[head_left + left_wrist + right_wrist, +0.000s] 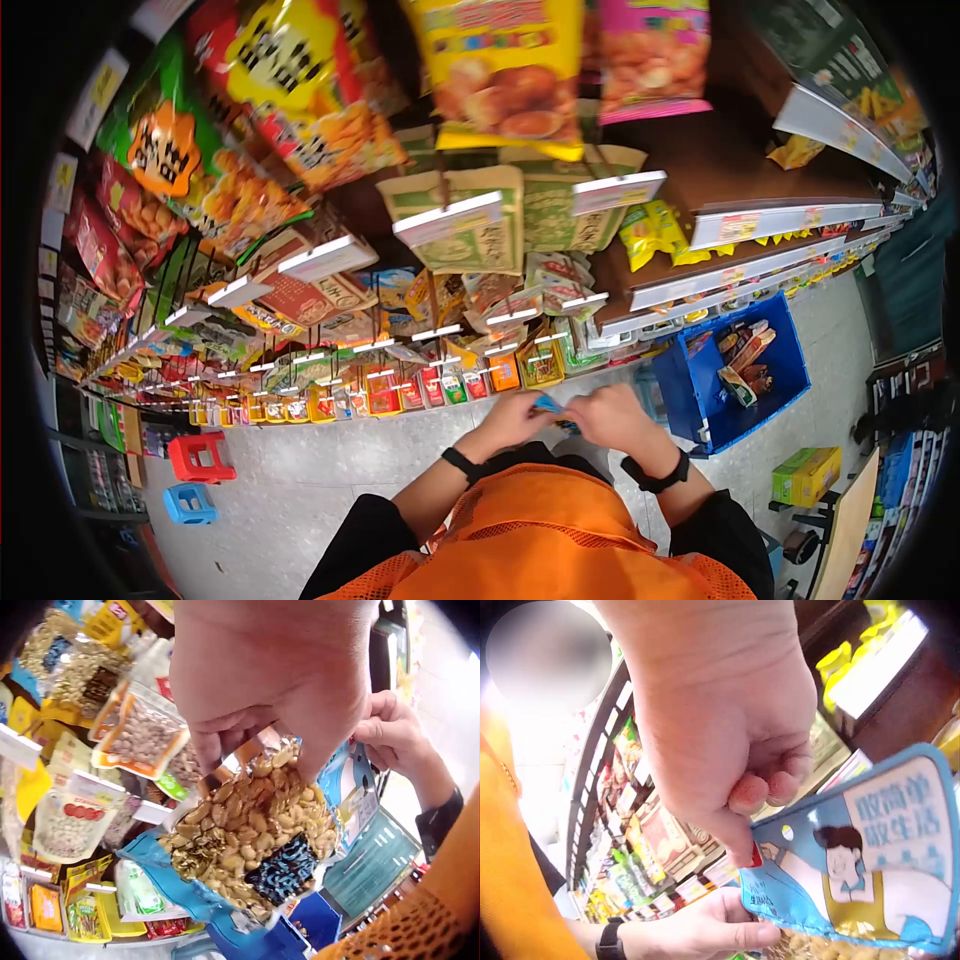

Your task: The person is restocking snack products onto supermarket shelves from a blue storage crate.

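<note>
Grip looks secure: left hand (277,675) and right hand (720,735) both pinch nut packet (251,832) edges; holding it level seems wise.

Head above, wrists close on bag (247,825)

The nut packet (247,840) is glossy plastic film; the vest (560,535) is matt orange mesh cloth.

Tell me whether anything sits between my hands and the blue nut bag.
Nothing visible does. The left hand and the right hand both pinch the bag directly, with no gap.
</note>
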